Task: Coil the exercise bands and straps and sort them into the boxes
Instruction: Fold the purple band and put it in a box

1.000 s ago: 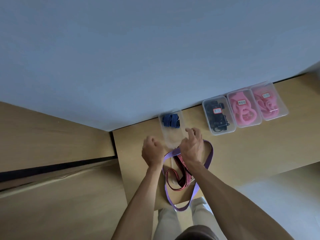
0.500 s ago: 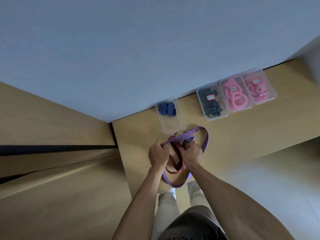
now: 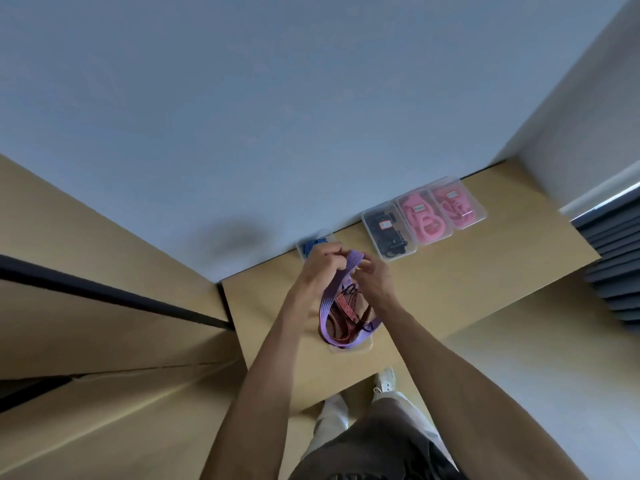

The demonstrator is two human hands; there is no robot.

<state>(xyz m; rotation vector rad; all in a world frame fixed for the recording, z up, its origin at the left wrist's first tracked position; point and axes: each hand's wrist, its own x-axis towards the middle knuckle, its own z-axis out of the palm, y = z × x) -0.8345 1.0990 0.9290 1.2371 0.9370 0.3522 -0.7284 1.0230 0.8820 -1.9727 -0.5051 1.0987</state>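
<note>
Two hands work over the bench, both raised above its surface. The left hand has its fingers curled round the top of a purple band, gripping it; the right hand pinches the same band's upper end just beside it. The purple band hangs down in a loop whose bottom reaches a clear box on the bench near the front edge. A red striped strap dangles tangled inside that loop; which hand carries it cannot be told. Four more clear boxes stand along the wall: one with a blue band, partly hidden behind the left hand; a box of black straps; then two touching boxes of pink bands, each with a small label. Below, the person's trousers and one shoe show.
</note>
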